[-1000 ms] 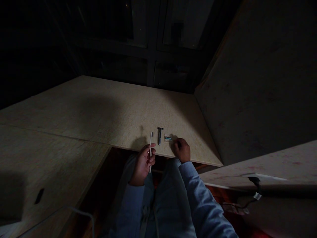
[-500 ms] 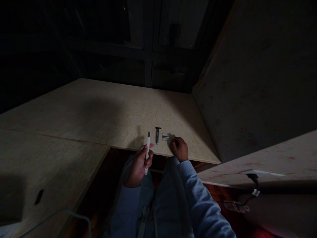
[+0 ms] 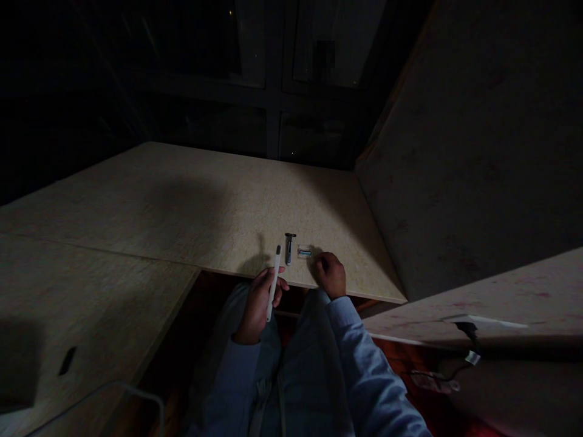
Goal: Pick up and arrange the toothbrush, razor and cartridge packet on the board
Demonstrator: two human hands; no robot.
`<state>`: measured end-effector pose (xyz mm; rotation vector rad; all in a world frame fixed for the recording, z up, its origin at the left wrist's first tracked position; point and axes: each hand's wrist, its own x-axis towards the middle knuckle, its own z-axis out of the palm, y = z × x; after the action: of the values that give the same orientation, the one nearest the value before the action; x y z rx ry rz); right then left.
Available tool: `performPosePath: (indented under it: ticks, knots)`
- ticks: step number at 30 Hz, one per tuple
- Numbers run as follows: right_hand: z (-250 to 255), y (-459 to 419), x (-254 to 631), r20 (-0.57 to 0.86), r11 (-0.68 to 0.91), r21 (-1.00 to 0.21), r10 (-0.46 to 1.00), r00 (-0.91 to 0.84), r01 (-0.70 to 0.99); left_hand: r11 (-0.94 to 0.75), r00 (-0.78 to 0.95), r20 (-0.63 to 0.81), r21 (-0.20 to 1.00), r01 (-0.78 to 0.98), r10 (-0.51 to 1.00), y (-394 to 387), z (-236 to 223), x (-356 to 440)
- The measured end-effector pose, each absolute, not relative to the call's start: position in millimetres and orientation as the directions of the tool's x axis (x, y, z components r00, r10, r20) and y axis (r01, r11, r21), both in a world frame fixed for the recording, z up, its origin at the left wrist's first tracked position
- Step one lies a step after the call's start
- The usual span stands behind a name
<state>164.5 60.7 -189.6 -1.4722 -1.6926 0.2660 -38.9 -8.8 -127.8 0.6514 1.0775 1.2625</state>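
A white toothbrush with a grey-bristled head stands nearly upright in my left hand, whose fingers close round its handle just in front of the table edge. Beyond it on the table lies a razor, its dark head pointing away from me. Right of the razor is a small clear case with a blue-green strip inside. My right hand rests curled at the table edge beside the case, apart from it. Its fingers are folded under, and I cannot make out anything in them.
The pale table runs back to a dark window, with a wall along its right. On the left surface lie a small black object and a grey cable. A black plug hangs at the lower right.
My left hand has turned the toothbrush, so its broad side now faces me and its head leans slightly right. My right hand, the razor and the case stay in place.
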Motion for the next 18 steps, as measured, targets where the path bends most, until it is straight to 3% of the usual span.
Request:
performPosePath:
  ticks: [8,13,16,18]
  knots:
    - [-191,61,166,0.46,0.293,-0.657,0.886,0.062,0.695,0.207,-0.076,-0.268,0.869,-0.449,0.96,-9,-132,-35]
    - [-190,60,166,0.464,0.297,-0.657,0.884,0.06,0.693,0.101,-0.253,-0.234,0.889,-0.447,0.939,4,-146,-41]
    - [-189,60,166,0.464,0.296,-0.652,0.884,0.058,0.698,0.043,-0.369,-0.151,0.957,-0.286,0.917,28,-153,-50]
    - [-189,59,166,0.458,0.289,-0.654,0.887,0.061,0.699,0.06,-0.4,-0.076,0.997,-0.052,0.913,48,-154,-56]
